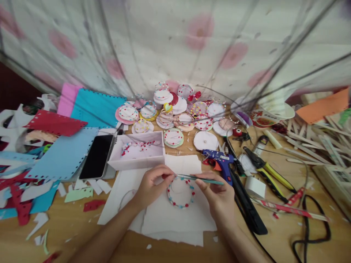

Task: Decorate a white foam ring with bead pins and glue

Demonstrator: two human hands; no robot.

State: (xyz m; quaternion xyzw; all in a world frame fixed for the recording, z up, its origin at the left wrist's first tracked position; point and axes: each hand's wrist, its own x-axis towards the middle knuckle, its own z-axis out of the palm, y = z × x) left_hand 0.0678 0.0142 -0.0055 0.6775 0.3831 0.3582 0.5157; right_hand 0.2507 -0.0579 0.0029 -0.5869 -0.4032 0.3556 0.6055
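Note:
A ring of red, white and blue beads (192, 193) hangs or rests over white paper (156, 219) in the middle. At its upper left, my left hand (155, 186) pinches the ring's end between thumb and fingertips. My right hand (219, 199) is closed around teal tweezers (210, 180), whose thin tips point left to my left fingertips. What lies exactly between the tips is too small to tell. Just behind my left hand stands a white box (139, 162) with loose red, white and blue beads inside.
Beaded paper discs (173, 137) crowd the back. Left lie a black phone (97, 157) and coloured paper (64, 153). On the right are a blue glue gun (219, 157), a black cutter (251, 210), yellow-black pliers (270, 175), a white adapter (255, 187), cords and wooden sticks (312, 146).

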